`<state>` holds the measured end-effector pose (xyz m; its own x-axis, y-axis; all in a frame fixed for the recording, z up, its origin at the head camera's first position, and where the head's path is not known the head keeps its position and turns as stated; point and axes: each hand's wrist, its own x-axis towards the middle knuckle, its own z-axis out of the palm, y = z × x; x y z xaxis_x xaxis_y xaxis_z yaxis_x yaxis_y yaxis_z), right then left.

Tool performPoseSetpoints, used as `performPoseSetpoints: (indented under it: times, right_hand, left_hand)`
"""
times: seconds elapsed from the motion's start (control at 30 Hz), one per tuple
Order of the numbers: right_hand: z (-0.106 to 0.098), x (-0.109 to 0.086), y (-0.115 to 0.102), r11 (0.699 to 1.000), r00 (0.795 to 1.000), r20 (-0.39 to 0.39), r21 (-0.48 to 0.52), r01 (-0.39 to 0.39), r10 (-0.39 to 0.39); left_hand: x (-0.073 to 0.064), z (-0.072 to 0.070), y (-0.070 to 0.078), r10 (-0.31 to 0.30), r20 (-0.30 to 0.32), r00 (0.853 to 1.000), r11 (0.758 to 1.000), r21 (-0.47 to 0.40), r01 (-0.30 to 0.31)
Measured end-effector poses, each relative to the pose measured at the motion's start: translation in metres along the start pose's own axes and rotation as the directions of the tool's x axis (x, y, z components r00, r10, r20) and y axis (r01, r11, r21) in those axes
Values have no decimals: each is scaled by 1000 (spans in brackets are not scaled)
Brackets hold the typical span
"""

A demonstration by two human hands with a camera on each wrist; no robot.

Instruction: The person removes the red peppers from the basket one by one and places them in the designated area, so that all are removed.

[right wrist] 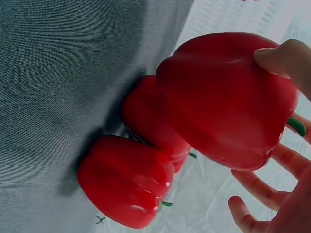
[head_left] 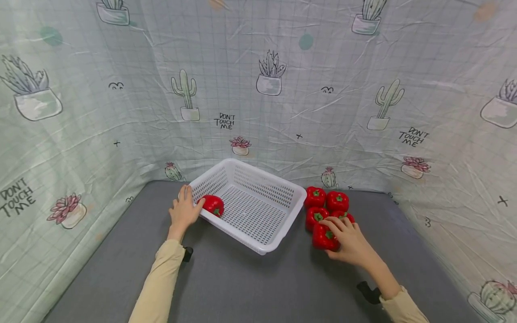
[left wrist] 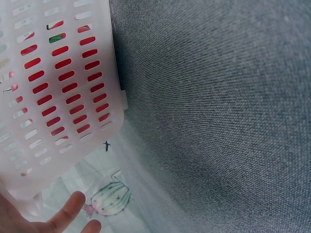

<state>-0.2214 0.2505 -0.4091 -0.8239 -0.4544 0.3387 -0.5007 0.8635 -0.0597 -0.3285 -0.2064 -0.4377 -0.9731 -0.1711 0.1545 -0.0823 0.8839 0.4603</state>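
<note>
My right hand (head_left: 350, 240) holds a red bell pepper (head_left: 324, 237) with a green stem, thumb on one side and fingers on the other. In the right wrist view this pepper (right wrist: 223, 102) stands clear of the grey surface, in front of other red bell peppers (right wrist: 129, 179). At the left corner of a white perforated plastic basket (head_left: 254, 213), my left hand (head_left: 184, 211) rests on the rim with its fingers extended. Inside that corner lies one red bell pepper (head_left: 212, 205), whose red shows through the slots of the basket wall (left wrist: 109, 63) in the left wrist view.
Several more red bell peppers (head_left: 315, 197) stand clustered right of the basket, against its right side. All rest on a dark grey cloth-covered table (head_left: 258, 291). A pale curtain (head_left: 299, 116) printed with cacti surrounds the back and sides.
</note>
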Motion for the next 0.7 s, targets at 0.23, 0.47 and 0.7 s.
performPoseSetpoints:
  times: [0.23, 0.47, 0.7]
  right_hand:
    - [9, 1, 4, 999, 1000, 1, -28, 18, -18]
    - [15, 2, 5, 1000, 999, 23, -2, 23, -23]
    - [19, 3, 5, 999, 998, 37, 5, 46, -46]
  left_hand:
    - [1, 0, 0, -4, 0, 1000, 1000, 6, 4]
    - [0, 0, -1, -8, 5, 1000, 1000, 9, 8]
    - [0, 1, -1, -3, 0, 1000, 1000, 0, 3]
